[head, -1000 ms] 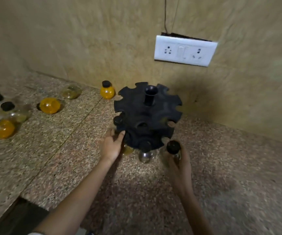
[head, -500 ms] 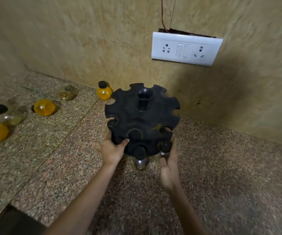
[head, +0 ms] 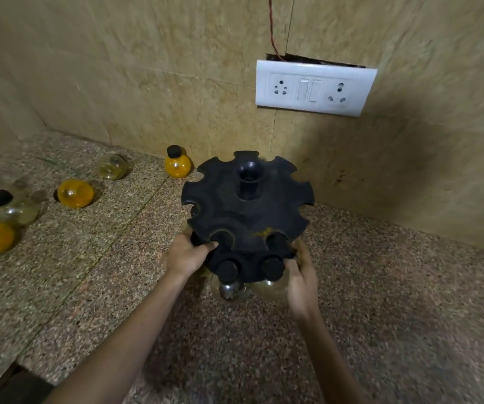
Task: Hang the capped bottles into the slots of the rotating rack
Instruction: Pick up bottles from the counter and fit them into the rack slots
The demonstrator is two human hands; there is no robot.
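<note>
Plain black rack point(head: 246, 211) between left hand point(head: 184, 255), right hand point(head: 302, 284)

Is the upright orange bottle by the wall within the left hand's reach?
Probably yes: the left hand grips the rack, but the counter beside it lies open up to the orange bottle.

Both hands raised forward, each closed on its own hold.

The left forearm, bare, runs from the lower left corner up to the left hand point(head: 185, 256), which grips the near-left edge of the rack point(head: 246, 211): thumb laid over the top of the edge, fingers hidden beneath it. The right forearm, bare, rises from the bottom edge to the right hand point(head: 303, 282), back of the hand turned outward, thumb and fingers curled round the side of the clear bottle point(head: 270, 288). The wrists are nearly straight and the hands are apart.
</note>
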